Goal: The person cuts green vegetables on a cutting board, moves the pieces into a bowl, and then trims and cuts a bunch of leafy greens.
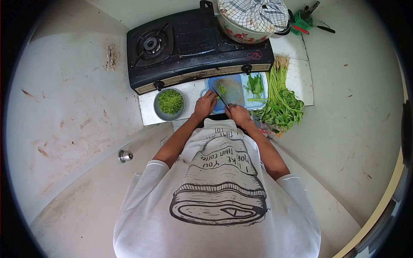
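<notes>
My right hand [238, 114] is closed around the handle of a knife [221, 98], whose blade slants up and left over a blue cutting board [235, 95]. At the board's left edge, my left hand [205, 104] has its fingers drawn together on green stems [215, 97], right beside the blade; the fingers partly hide them. A small heap of chopped greens [222, 89] lies on the board near the knife tip. Loose green leaves [255, 85] rest on the board's paler right side. Left of my left hand stands a grey bowl [156, 112] holding finely chopped greens [171, 102].
A black gas stove [193, 41] stands behind the board, with a floral pot [243, 35] under a checked cloth [254, 15]. A large bunch of leafy greens [282, 96] lies right of the board. A green basket [297, 23] holds utensils at the back right. A door knob [125, 156] is lower left.
</notes>
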{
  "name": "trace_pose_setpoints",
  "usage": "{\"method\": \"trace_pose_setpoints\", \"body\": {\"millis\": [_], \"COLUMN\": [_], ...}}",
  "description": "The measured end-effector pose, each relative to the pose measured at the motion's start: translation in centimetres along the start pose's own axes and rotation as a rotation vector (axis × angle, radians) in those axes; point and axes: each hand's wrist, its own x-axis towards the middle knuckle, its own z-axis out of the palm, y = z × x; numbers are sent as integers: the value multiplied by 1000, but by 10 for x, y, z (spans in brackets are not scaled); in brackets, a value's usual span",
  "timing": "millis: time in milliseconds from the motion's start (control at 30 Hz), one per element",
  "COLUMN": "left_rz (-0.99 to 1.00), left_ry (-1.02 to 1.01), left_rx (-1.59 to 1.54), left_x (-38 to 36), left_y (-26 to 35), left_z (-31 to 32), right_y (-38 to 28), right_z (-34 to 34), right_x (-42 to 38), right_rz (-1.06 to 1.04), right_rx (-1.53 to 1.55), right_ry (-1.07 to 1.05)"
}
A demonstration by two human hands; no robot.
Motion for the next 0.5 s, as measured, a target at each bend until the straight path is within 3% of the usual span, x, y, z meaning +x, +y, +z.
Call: {"method": "trace_pose_setpoints", "body": {"millis": [500], "left_rz": [-22], "left_ry": [86], "left_rx": [-55], "left_x": [-2], "left_y": [2], "left_z": [7], "right_y": [2], "right_z": [22], "right_x": [5], "right_rz": [-3], "right_rx": [-7], "right_ry": [135]}}
